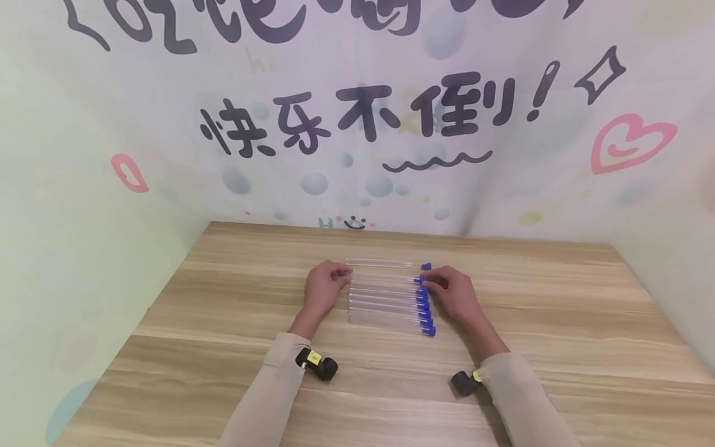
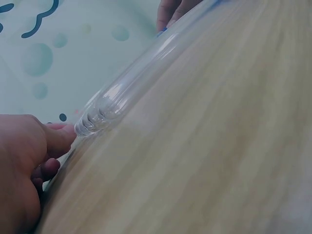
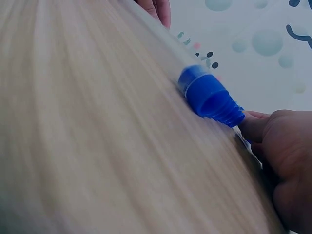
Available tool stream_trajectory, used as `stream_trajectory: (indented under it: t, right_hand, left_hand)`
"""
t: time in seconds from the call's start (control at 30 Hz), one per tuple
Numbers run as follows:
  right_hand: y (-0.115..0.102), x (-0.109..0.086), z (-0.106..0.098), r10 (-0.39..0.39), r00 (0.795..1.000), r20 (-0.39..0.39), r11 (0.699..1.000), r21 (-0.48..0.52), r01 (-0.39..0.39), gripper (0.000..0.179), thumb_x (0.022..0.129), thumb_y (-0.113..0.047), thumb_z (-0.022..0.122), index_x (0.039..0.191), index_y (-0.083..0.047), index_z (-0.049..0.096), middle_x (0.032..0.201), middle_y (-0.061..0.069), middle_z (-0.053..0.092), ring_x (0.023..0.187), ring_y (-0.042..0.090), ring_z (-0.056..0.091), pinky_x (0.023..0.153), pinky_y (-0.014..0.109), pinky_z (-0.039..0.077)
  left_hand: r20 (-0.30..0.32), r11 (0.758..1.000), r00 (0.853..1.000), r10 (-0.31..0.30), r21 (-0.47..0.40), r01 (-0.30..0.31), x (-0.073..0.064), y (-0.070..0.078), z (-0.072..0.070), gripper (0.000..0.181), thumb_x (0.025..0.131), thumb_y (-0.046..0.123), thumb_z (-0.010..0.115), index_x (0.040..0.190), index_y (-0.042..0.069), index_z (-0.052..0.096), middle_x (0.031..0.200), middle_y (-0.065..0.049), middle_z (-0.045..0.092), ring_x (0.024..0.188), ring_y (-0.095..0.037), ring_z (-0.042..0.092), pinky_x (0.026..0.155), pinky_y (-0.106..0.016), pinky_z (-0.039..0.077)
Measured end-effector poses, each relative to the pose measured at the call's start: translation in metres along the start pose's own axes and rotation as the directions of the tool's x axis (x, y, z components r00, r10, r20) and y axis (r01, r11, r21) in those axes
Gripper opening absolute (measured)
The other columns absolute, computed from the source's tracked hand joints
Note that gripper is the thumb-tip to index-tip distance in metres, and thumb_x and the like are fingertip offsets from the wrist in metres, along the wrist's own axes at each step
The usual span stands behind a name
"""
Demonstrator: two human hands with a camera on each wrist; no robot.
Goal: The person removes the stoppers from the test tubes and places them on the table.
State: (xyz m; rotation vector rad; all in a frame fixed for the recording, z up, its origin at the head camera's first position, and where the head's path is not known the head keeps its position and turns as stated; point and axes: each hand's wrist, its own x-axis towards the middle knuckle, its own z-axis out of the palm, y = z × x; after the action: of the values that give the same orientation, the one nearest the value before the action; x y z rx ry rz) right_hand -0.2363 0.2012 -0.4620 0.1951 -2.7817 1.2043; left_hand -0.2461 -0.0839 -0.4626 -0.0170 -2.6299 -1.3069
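Several clear test tubes with blue caps [image 1: 385, 304] lie side by side on the wooden table, rounded ends to the left and caps to the right. My left hand [image 1: 326, 287] pinches the rounded end of the farthest capped test tube [image 1: 385, 279] between thumb and fingers. At the other end of that tube, my right hand [image 1: 455, 294] pinches its blue cap. Up close, the rounded ends [image 2: 92, 119] stand beside the left fingertips. A line of blue caps [image 3: 204, 95] runs toward the right fingertips, which are partly hidden behind it.
Behind the row lies an uncapped test tube [image 1: 380, 263], with a loose blue cap [image 1: 426, 266] just right of its open end. The wooden table [image 1: 223, 372] reaches back to a printed cloth wall [image 1: 313, 205]. Each wrist carries a small black camera [image 1: 325, 367].
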Motion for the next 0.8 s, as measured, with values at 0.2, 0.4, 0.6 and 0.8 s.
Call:
stream_trajectory:
  t: [0.2, 0.4, 0.6, 0.8]
  right_hand:
    - [0.0004, -0.0009, 0.0001, -0.022, 0.999, -0.027, 0.999, 0.037, 0.023, 0.02, 0.092, -0.017, 0.063, 0.111, -0.013, 0.067, 0.107, 0.007, 0.067, 0.094, 0.022, 0.061, 0.082, 0.038, 0.049]
    - [0.0009, -0.0008, -0.0003, -0.029, 0.999, -0.045, 0.997, 0.067, 0.032, 0.021, 0.094, -0.023, 0.061, 0.113, -0.018, 0.066, 0.105, 0.003, 0.066, 0.088, 0.019, 0.06, 0.078, 0.034, 0.048]
    - [0.0008, -0.0018, -0.0011, -0.008, 0.998, -0.068, 0.995, 0.096, 0.015, 0.024, 0.094, -0.031, 0.06, 0.114, -0.02, 0.066, 0.106, 0.003, 0.065, 0.089, 0.019, 0.06, 0.077, 0.033, 0.047]
    - [-0.0012, -0.0015, -0.0024, -0.004, 0.995, -0.102, 0.981, 0.194, 0.024, 0.027, 0.094, -0.035, 0.059, 0.115, -0.019, 0.065, 0.108, 0.002, 0.067, 0.096, 0.02, 0.063, 0.079, 0.032, 0.05]
  left_hand:
    - [-0.007, 0.996, 1.0, -0.027, -0.079, 0.027, -0.0002, 0.0021, -0.001, 0.016, 0.083, 0.018, 0.073, 0.1, 0.018, 0.072, 0.095, 0.001, 0.07, 0.084, -0.016, 0.059, 0.073, -0.031, 0.049]
    - [-0.011, 0.993, 0.999, -0.037, -0.11, 0.036, 0.0003, 0.0027, -0.0023, 0.016, 0.085, 0.02, 0.071, 0.102, 0.02, 0.072, 0.095, 0.002, 0.07, 0.084, -0.014, 0.056, 0.071, -0.028, 0.046]
    - [-0.015, 0.986, 1.0, -0.019, -0.166, 0.016, 0.0006, 0.0033, -0.0027, 0.014, 0.086, 0.022, 0.071, 0.1, 0.021, 0.073, 0.092, 0.002, 0.069, 0.081, -0.014, 0.055, 0.068, -0.028, 0.046]
    - [0.0, 0.98, 1.0, -0.013, -0.201, 0.012, 0.0012, 0.0027, -0.0023, 0.016, 0.086, 0.025, 0.071, 0.101, 0.024, 0.072, 0.086, 0.003, 0.066, 0.077, -0.014, 0.055, 0.06, -0.026, 0.045]
